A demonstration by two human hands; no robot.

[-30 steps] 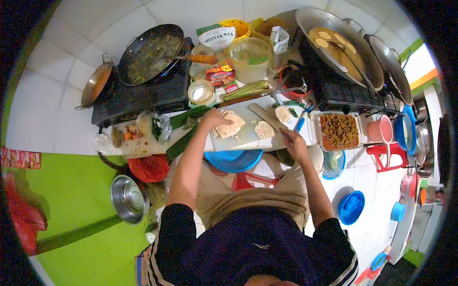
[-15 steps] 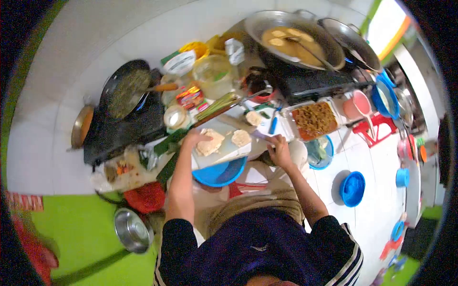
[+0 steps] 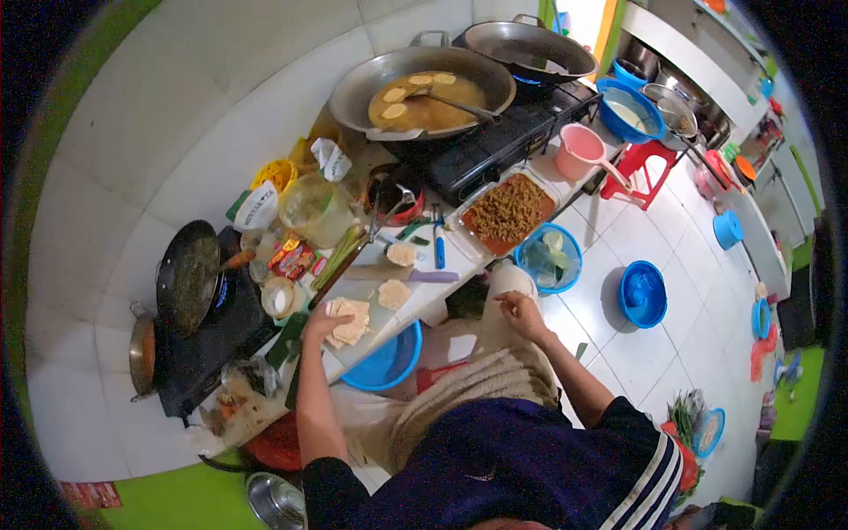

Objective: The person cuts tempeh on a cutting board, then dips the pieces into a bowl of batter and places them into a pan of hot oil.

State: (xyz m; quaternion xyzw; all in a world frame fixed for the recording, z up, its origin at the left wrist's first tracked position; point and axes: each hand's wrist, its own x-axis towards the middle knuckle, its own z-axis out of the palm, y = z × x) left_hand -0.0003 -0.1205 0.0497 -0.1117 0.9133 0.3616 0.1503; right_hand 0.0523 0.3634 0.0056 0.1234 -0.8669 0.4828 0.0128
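My left hand [image 3: 320, 325] grips the edge of a stack of pale, flat, tempeh-like slices [image 3: 351, 321] on the cutting board [image 3: 364, 299]. Beside it lie a second pale piece [image 3: 394, 294] and a smaller one [image 3: 401, 255] farther back. A knife with a purple handle [image 3: 433, 276] rests on the board, its blade partly hidden among the pieces. Away from the knife, my right hand [image 3: 521, 315] hovers above my knee, fingers loosely apart with nothing visible in them.
A large wok of oil [image 3: 422, 102] with frying pieces stands on a stove; another wok [image 3: 530, 49] sits behind. At left is a dark pan [image 3: 188, 278]. A tray of brown food [image 3: 509, 212] is near the counter edge. A blue basin [image 3: 386, 358] sits below.
My right hand has let go of the knife handle and drawn back toward my knee. My left hand stays at the slices. The view has turned to the right.
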